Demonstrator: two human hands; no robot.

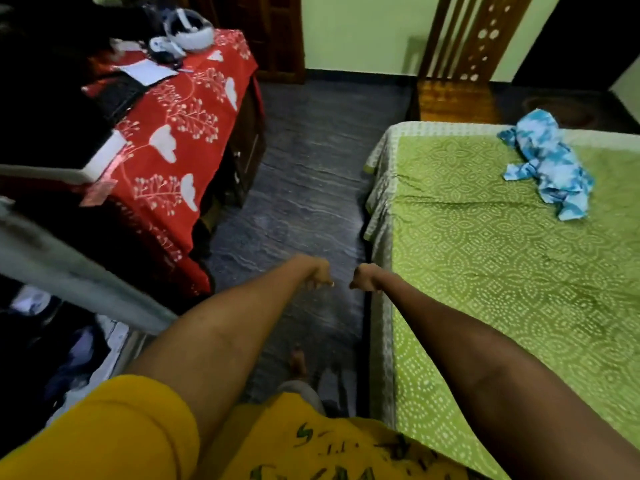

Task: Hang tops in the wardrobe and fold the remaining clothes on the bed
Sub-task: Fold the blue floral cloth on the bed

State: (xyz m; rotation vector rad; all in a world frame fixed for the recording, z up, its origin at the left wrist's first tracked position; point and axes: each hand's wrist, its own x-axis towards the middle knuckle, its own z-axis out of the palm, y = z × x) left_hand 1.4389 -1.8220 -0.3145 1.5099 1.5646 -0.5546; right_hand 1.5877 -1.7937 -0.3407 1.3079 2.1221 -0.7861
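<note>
Apparently little was left on the bed — we saw only one crumpled blue-and-white tie-dye cloth garment lying unfolded near the far right part of the green patterned bedsheet. From that, we judged the hanging largely done or out of view, with this piece not yet folded; whether the wardrobe held any tops we could not tell, since only a blurred grey edge and dark clutter showed at the left.

Our left hand and right hand hung out over the dark floor beside the bed, fingers curled into loose fists — each grip closed on nothing. The garment lay well apart from both, up and to the right of the right hand, across the bed.

A worktop draped in a red floral cloth stood to the left.
</note>
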